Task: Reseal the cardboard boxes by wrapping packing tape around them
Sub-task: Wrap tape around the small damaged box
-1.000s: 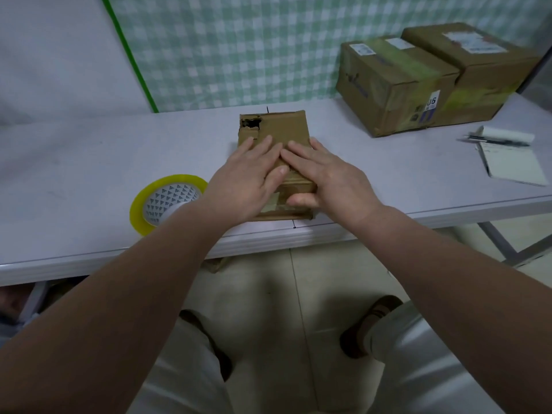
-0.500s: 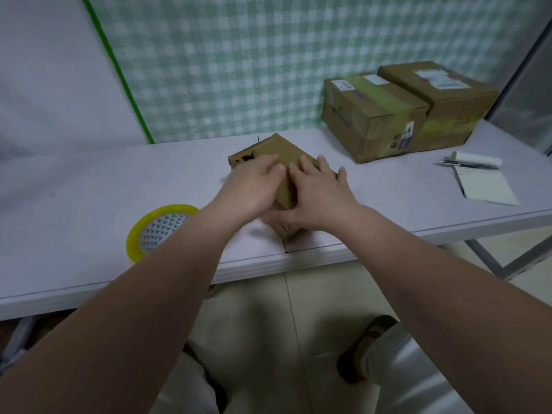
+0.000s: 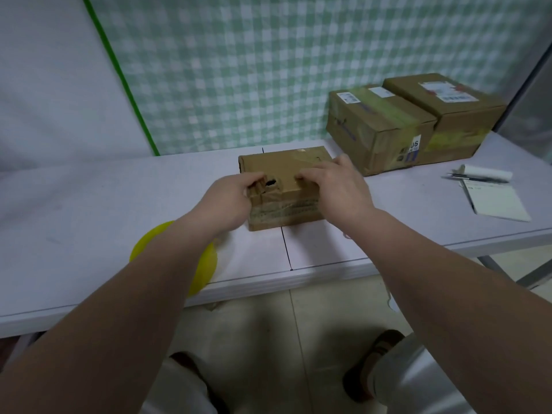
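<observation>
A small worn cardboard box [image 3: 283, 165] lies flat on the white table [image 3: 89, 210], its long side toward me, with a torn hole near its front left corner and old tape along its front face. My left hand [image 3: 230, 198] grips the box's left front corner, fingers curled over the top edge beside the hole. My right hand [image 3: 337, 189] holds the right end, fingers curled over the top. A yellow roll of packing tape [image 3: 206, 264] lies on the table near the front edge, mostly hidden under my left forearm.
Two larger cardboard boxes [image 3: 382, 130] [image 3: 454, 112], wrapped with greenish tape, stand side by side at the back right. A notepad [image 3: 495, 201] with a pen [image 3: 478, 179] lies at the right. A checked cloth hangs behind the table.
The small box has been turned about a quarter turn and now lies with its long side toward me. Both hands shifted from pressing flat on top to gripping its two ends.
</observation>
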Motion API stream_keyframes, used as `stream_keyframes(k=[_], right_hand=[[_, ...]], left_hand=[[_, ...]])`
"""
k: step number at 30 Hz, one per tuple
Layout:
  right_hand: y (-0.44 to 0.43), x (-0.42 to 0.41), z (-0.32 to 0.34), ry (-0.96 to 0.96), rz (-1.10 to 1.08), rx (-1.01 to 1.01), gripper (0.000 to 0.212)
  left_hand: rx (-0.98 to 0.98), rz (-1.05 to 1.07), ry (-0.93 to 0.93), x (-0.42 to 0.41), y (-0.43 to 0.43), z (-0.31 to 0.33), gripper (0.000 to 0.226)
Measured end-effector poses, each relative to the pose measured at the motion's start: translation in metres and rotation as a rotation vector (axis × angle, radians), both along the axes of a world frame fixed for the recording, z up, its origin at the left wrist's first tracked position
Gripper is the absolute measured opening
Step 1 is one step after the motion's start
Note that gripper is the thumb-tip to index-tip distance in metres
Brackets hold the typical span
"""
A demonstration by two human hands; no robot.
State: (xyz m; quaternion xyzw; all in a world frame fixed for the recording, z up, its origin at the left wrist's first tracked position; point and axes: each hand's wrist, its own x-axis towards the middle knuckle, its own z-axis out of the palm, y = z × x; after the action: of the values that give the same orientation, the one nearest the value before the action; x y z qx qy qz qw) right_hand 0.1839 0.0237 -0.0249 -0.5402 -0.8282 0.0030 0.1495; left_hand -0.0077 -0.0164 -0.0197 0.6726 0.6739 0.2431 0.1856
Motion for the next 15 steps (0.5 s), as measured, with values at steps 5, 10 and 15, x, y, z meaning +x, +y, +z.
stream_keyframes(k=[5,10,15], right_hand=[[0.001,0.002,-0.010,0.347,-0.051,-0.097,0.061],[-0.006,0.012,-0.012,0.724,-0.059,-0.337,0.049],[-0.025,0.032,-0.010,0.946,-0.042,-0.485,0.040]], left_hand=[[0.024,-0.047,0.097,0.010,-0.014,0.010,0.056],[-0.037,-0.163,0.019,0.026,-0.037,0.016,0.051],[-0.101,-0.262,0.053,0.044,-0.044,0.026,0.047]])
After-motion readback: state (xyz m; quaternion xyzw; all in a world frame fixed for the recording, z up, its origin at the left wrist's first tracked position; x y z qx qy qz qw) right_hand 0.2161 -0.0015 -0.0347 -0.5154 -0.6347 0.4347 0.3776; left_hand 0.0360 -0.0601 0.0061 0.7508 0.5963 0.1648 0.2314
